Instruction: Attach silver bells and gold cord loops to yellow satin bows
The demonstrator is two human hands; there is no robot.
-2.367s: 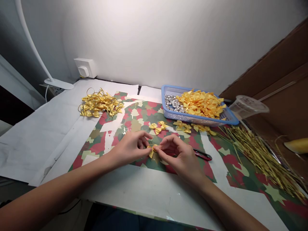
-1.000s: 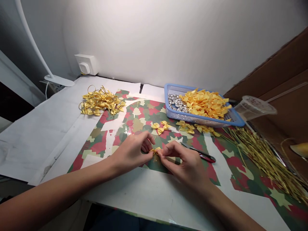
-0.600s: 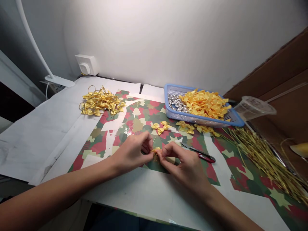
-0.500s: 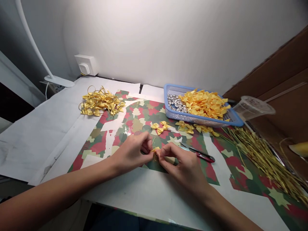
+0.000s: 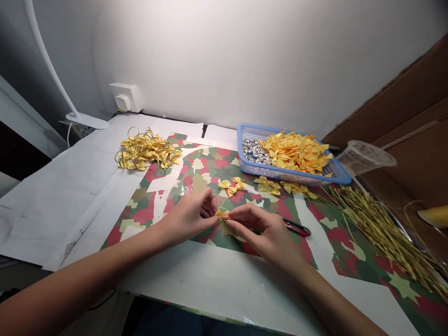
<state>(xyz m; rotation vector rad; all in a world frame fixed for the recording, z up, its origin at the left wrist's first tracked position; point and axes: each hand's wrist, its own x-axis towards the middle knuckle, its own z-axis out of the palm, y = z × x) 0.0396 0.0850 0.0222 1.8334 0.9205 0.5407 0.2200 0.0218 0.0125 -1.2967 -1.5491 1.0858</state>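
Over patterned paper [image 5: 196, 177], hands [image 5: 191, 217] [image 5: 268, 233] pinching yellow bow [image 5: 220, 213]

right hand [image 5: 270, 235] fingers stretched flatter than before, yellow bow [image 5: 219, 213] shifted slightly up, scissors [image 5: 298, 228] blades now covered

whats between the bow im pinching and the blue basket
In the head view, loose yellow bows lie on patterned paper between the pinched bow and blue basket.

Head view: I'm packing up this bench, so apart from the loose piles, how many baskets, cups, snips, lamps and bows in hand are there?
Blue basket: 1
Clear plastic cup: 1
Red-handled snips: 1
White desk lamp: 1
Yellow bow pinched between left hand and right hand: 1
Total: 5
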